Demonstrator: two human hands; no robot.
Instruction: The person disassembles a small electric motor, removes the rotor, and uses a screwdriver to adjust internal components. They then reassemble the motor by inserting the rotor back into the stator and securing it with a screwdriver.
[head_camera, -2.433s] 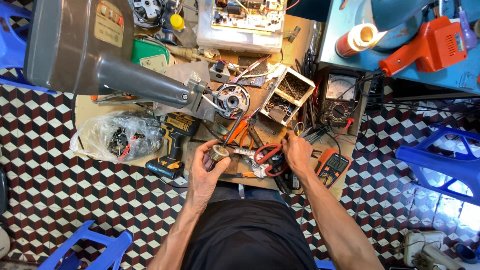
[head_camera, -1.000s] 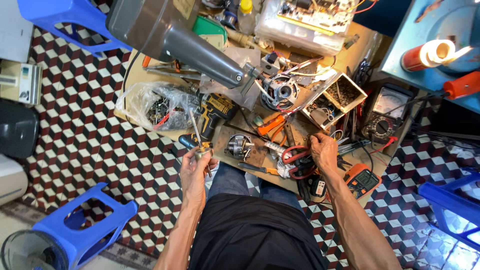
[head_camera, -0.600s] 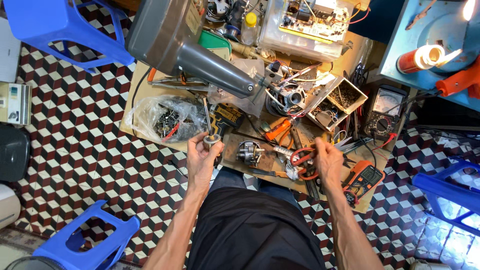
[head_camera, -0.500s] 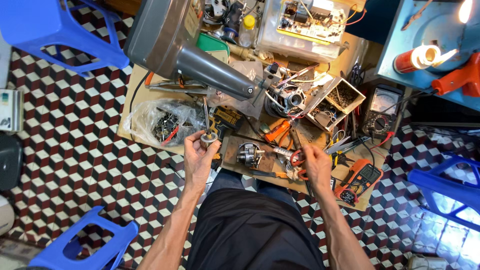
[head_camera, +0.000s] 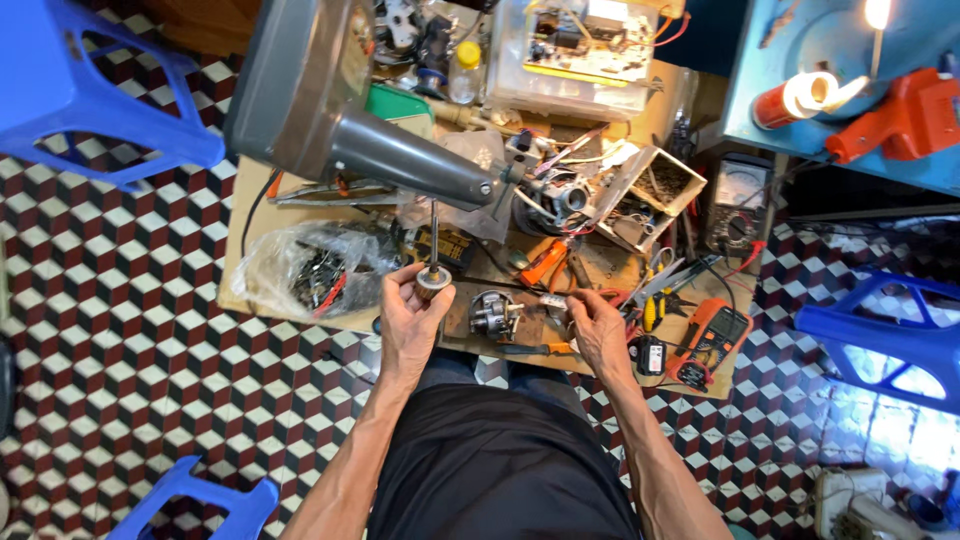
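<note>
My left hand (head_camera: 410, 320) holds a small motor rotor (head_camera: 433, 279) upright by its round core, its thin steel shaft pointing away from me. My right hand (head_camera: 598, 330) rests on the low board, its fingertips pinched on a small metal part (head_camera: 553, 301). Between the two hands a round metal motor housing (head_camera: 490, 313) lies on the wooden work board (head_camera: 270, 225). A grey fan body with its long neck (head_camera: 400, 160) lies across the board beyond the rotor.
A clear bag of small parts (head_camera: 310, 275) lies left of my left hand. Orange pliers (head_camera: 548, 262), an orange multimeter (head_camera: 712, 340), a parts box (head_camera: 655, 190) and a circuit board tray (head_camera: 580, 50) crowd the right. Blue plastic stools (head_camera: 80, 90) stand on the chequered floor.
The left hand has let go of the motor housing, which now lies on the board, and taken up the rotor, raising it. The right hand stayed near the red scissors.
</note>
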